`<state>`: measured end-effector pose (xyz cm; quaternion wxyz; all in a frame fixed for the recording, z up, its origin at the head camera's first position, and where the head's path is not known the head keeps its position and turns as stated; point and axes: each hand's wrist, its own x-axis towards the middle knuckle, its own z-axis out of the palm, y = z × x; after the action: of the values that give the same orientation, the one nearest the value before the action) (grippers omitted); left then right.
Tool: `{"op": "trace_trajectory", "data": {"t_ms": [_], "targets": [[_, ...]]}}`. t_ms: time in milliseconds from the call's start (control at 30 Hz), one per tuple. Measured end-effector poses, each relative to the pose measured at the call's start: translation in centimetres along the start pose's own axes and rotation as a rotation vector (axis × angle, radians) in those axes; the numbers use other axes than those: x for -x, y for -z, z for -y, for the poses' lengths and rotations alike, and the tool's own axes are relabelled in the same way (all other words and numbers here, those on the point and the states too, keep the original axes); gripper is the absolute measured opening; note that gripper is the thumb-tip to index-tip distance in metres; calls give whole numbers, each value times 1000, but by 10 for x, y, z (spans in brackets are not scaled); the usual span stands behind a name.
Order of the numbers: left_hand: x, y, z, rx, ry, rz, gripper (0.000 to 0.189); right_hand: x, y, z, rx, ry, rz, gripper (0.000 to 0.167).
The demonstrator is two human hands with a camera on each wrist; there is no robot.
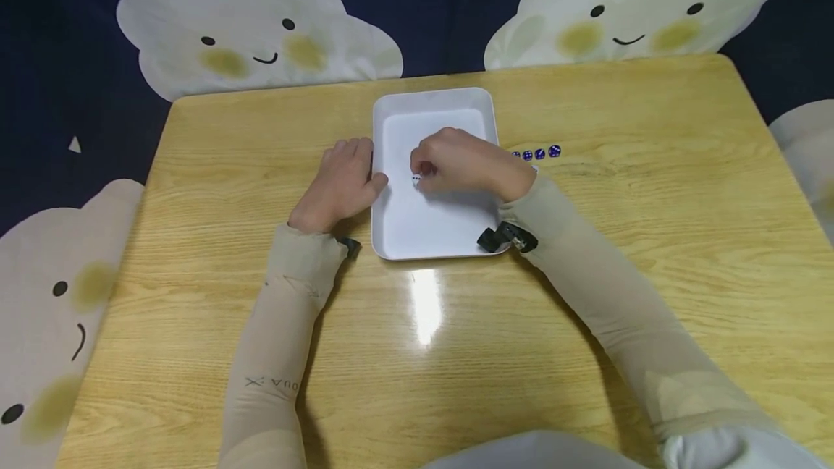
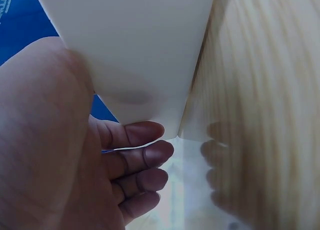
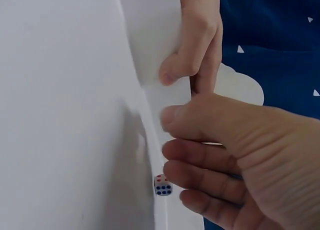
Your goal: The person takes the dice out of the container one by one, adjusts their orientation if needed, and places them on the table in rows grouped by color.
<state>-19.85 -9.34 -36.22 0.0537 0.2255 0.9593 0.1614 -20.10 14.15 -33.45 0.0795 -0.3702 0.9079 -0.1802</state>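
A small white die [image 1: 416, 179] shows at the fingertips of my right hand [image 1: 460, 160], low over the white tray [image 1: 441, 237]. In the right wrist view, the die [image 3: 163, 186] has blue and red pips and appears just past the middle and ring fingertips. The thumb and fingers of that right hand [image 3: 225, 155] are loosely bent and spread apart, with a gap between them. My left hand [image 1: 341, 181] rests against the tray's left side, thumb over the rim. Its fingers [image 2: 152, 155] extend along the outer wall in the left wrist view.
Several dark blue dice [image 1: 540, 154] stand in a row on the wooden table [image 1: 651, 187], right of the tray and partly hidden by the right wrist. A dark blue cloth with cloud faces [image 1: 449, 13] borders the table's far edge.
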Motion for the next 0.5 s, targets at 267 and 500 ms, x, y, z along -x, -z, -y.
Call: {"op": "trace_trajectory", "data": {"t_ms": [267,500], "targets": [[0,2,-3,3,3,17,36,14,14,0,8,0,-58,15],[2,1,-4,8,-2,13,35,23,28,7,38,30,-80,12]]}}
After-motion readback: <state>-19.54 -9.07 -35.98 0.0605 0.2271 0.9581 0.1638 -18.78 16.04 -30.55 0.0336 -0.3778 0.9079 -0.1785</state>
